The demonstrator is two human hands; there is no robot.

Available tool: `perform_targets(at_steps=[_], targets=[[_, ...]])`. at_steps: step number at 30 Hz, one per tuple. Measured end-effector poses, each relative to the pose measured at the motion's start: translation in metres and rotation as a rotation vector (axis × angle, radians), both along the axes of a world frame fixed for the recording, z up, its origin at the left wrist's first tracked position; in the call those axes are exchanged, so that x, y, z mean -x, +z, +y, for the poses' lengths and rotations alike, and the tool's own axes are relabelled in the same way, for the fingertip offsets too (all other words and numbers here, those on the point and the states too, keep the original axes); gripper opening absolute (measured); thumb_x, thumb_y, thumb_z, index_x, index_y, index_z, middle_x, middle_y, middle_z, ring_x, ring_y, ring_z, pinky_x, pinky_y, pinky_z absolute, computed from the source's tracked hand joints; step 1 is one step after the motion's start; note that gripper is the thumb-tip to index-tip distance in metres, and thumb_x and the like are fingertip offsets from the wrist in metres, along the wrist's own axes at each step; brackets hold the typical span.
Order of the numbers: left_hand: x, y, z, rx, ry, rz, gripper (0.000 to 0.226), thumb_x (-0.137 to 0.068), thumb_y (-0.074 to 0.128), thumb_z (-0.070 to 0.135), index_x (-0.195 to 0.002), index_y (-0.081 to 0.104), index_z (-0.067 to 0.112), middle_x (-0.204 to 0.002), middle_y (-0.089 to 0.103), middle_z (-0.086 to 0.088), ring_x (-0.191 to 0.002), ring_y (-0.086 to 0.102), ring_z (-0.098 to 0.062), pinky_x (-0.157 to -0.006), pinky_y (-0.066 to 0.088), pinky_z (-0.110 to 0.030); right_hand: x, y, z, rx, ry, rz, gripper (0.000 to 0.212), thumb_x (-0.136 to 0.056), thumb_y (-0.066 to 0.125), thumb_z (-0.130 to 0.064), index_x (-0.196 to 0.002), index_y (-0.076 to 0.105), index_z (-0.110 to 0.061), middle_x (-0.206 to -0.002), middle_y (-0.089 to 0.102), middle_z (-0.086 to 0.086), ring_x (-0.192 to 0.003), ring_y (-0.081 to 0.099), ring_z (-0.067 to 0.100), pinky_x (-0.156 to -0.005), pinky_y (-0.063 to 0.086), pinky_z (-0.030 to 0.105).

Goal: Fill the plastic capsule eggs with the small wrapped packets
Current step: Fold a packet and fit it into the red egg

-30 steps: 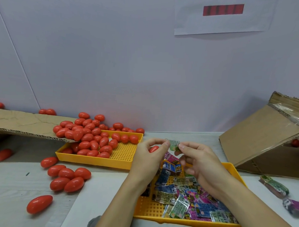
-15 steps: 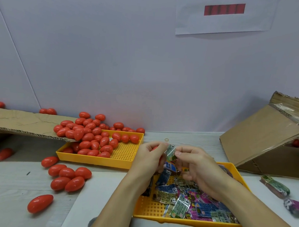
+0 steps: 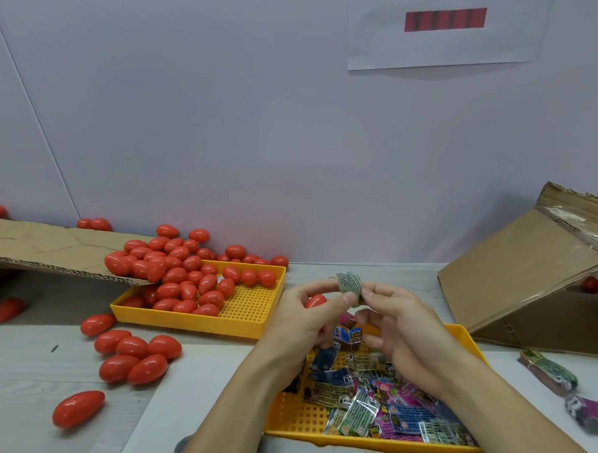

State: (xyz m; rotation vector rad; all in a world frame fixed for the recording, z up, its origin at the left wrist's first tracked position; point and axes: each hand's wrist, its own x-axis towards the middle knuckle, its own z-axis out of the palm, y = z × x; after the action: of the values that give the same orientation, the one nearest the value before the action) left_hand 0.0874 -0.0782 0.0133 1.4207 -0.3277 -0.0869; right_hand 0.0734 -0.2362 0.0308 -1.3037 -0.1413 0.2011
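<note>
Now we are pinching a small green wrapped packet (image 3: pixel 349 286) between both hands, just above the near tray (image 3: pixel 292 418); a second ago it was lying flatter between our fingertips, and since then it has been curled into a tighter, upright roll. Our left hand (image 3: pixel 300 324) is gripping it with thumb and forefinger while also cupping a red capsule egg (image 3: pixel 316 300), of which only a sliver is showing at about 12 o'clock of the palm. Our right hand (image 3: pixel 397 328) is pinching the packet's right edge, its other fingers curled loosely underneath. We cannot tell whether the egg is already opened, since the palm is hiding most of it. The rolling suggests we are shaping the packet to fit the egg's narrow mouth, so insertion is probably the next step. Loose packets (image 3: pixel 379 397) are filling the near tray, at 6 o'clock from the hands. At 10 o'clock, the far tray (image 3: pixel 253 304) is holding a heap of eggs (image 3: pixel 182 272), with more eggs (image 3: pixel 132 356) lying on the table (image 3: pixel 15 402) at 8 o'clock.
</note>
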Motion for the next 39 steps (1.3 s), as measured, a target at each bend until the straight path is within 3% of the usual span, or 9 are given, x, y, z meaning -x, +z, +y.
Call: perform_targets(at_steps=[3,7,9,13,20,27,29,33,39], targets=[[-0.0005,-0.0018,-0.0004,0.023,-0.013,0.024,0.052,-0.081,0.081,0.024,-0.127,0.062,0.008,-0.052,0.038,0.0,-0.043,0.031,-0.011,-0.044,0.033,-0.022,0.0004,0.0001,-0.0012,-0.048,0.021,0.028,0.027,-0.099,0.049,-0.011,-0.093,0.075,-0.01,-0.085,0.061,0.001,-0.066,0.047,0.01,-0.047,0.03,0.022],[-0.0002,-0.0008,0.0,0.061,-0.08,0.037,0.05,-0.08,0.074,0.025,-0.128,0.064,0.014,-0.052,0.04,-0.001,-0.045,0.029,-0.012,-0.045,0.03,-0.023,0.0,-0.001,-0.0013,-0.089,0.039,0.058,0.03,-0.091,0.054,-0.014,-0.113,0.071,-0.003,-0.093,0.059,0.004,-0.067,0.049,0.011,-0.047,0.032,0.022],[0.0,0.0003,0.0001,0.07,-0.094,0.046,0.047,-0.08,0.072,0.022,-0.126,0.065,0.012,-0.053,0.038,-0.001,-0.044,0.028,-0.012,-0.045,0.03,-0.023,0.0002,-0.0012,-0.002,-0.102,0.053,0.065,0.039,-0.081,0.058,-0.02,-0.113,0.07,-0.002,-0.098,0.06,0.007,-0.07,0.05,0.012,-0.048,0.031,0.023],[0.0,0.0011,-0.0002,0.116,-0.106,0.08,0.039,-0.079,0.071,0.016,-0.116,0.063,0.008,-0.052,0.037,-0.002,-0.042,0.027,-0.012,-0.043,0.029,-0.022,0.0007,-0.0016,-0.002,-0.085,0.097,0.07,0.046,-0.081,0.056,-0.023,-0.119,0.066,0.002,-0.106,0.058,0.014,-0.081,0.049,0.018,-0.051,0.031,0.025],[0.0027,0.0048,0.0035,0.165,-0.213,0.074,0.023,-0.075,0.08,0.028,-0.084,0.062,0.017,-0.054,0.036,0.002,-0.044,0.028,-0.011,-0.044,0.032,-0.021,0.0016,0.0011,-0.0037,-0.145,0.099,0.109,0.022,-0.084,0.054,-0.023,-0.094,0.067,-0.01,-0.093,0.058,0.006,-0.072,0.05,0.015,-0.054,0.038,0.026],[0.0034,0.0058,0.0025,0.325,-0.198,0.053,0.007,-0.081,0.073,0.013,-0.087,0.07,0.013,-0.056,0.04,0.001,-0.047,0.035,-0.01,-0.048,0.038,-0.022,0.0012,-0.0002,-0.0016,-0.127,0.155,0.179,0.044,-0.096,0.046,-0.021,-0.133,0.054,0.002,-0.11,0.053,0.015,-0.081,0.047,0.019,-0.05,0.034,0.023],[0.0023,0.0054,0.0008,0.33,-0.152,0.054,0.005,-0.082,0.071,0.011,-0.086,0.069,0.011,-0.057,0.039,-0.001,-0.047,0.034,-0.011,-0.047,0.038,-0.021,0.0014,-0.0007,-0.0006,-0.116,0.175,0.165,0.045,-0.089,0.053,-0.024,-0.128,0.063,-0.005,-0.107,0.056,0.012,-0.08,0.049,0.018,-0.05,0.034,0.023],[0.0007,0.0043,0.0006,0.302,-0.079,0.074,0.015,-0.083,0.072,0.013,-0.095,0.065,0.007,-0.055,0.04,-0.003,-0.047,0.037,-0.012,-0.048,0.039,-0.022,0.0024,0.0,0.0002,-0.139,0.172,0.177,0.03,-0.075,0.063,-0.029,-0.099,0.078,-0.018,-0.088,0.06,0.004,-0.07,0.051,0.014,-0.049,0.035,0.022],[0.0,0.0035,0.0025,0.273,-0.074,0.091,0.015,-0.081,0.072,0.017,-0.094,0.066,0.011,-0.059,0.048,-0.004,-0.046,0.044,-0.013,-0.049,0.041,-0.023,-0.0004,-0.0016,0.0002,-0.19,0.14,0.213,0.04,-0.075,0.067,-0.03,-0.111,0.071,-0.013,-0.086,0.059,0.004,-0.067,0.051,0.015,-0.048,0.035,0.023]])
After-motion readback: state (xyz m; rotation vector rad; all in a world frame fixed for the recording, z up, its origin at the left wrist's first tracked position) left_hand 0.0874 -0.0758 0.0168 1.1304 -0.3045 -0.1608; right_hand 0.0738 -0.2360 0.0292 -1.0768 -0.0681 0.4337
